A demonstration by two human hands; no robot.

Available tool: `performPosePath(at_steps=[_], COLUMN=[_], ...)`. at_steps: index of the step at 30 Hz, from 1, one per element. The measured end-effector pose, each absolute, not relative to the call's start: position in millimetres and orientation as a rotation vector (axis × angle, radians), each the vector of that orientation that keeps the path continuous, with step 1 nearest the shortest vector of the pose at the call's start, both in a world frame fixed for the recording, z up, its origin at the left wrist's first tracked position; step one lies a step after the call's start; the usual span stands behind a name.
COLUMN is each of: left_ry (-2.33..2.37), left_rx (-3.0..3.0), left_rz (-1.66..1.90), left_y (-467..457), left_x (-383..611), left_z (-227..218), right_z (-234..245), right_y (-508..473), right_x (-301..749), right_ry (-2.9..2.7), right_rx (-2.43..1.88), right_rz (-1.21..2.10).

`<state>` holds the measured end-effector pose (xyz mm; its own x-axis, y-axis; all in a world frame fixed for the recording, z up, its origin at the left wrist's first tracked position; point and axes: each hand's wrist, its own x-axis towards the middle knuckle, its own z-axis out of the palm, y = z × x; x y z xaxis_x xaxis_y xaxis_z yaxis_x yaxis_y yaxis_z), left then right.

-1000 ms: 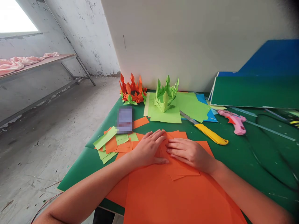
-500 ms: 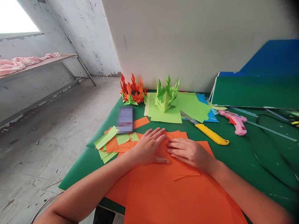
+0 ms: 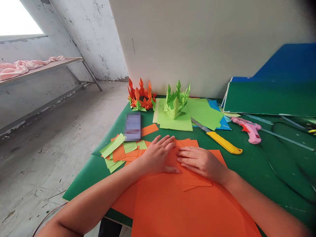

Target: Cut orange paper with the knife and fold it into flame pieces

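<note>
Grn tbl (image 3: 283, 158) stands by pale wall (image 3: 202, 42), gray flr (image 3: 49, 161) L, both hands (image 3: 158, 156) palm-down & unclenched on orange paper (image 3: 187, 207).

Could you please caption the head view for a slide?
Left hand and right hand lie on orange paper, with a green crown, an orange-and-green crown and a yellow-handled knife beyond.

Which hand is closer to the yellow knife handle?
The right. The right hand lies on the orange paper, just on the handle's near side, slightly left; the left hand lies farther left.
</note>
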<state>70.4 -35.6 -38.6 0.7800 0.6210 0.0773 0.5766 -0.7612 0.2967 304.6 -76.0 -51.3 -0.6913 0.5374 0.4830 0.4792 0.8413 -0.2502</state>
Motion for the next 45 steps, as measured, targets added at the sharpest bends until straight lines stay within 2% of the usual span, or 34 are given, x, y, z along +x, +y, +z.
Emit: performPosePath(at_steps=[45], left_ry=[0.988], left_rx=[2.761], left_rz=[0.251], left_y=[-31.9], left_x=[72.4], left_z=[-37.1], right_z=[-56.3], right_y=[-74.8], right_x=[306.9], right_ry=[-2.469], right_rx=[-0.696], right_rz=[0.127])
